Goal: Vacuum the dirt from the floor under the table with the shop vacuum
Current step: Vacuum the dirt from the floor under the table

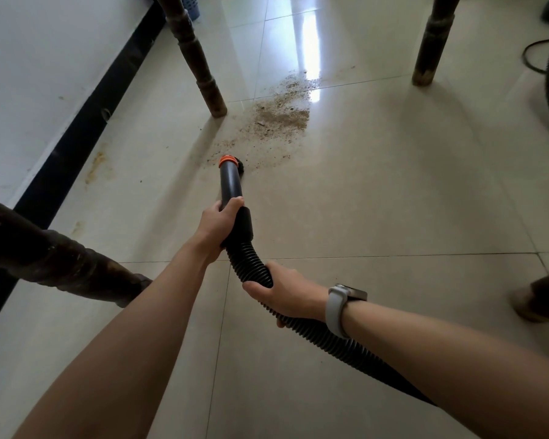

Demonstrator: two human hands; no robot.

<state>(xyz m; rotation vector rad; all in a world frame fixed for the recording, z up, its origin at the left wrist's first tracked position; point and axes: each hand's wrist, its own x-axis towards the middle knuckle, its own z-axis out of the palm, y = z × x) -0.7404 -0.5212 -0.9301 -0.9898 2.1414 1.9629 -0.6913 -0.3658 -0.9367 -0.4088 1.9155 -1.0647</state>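
- Glossy tiled floor carries a dirt patch between far table legs.
- Left hand grips the nozzle; right hand grips the hose.

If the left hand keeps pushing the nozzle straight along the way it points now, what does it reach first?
Probably the dirt. The left hand holds the nozzle aimed up-frame at the floor; thin scatter lies right at its tip, the thick patch beyond. The table leg seems left of that line, though depth is uncertain.
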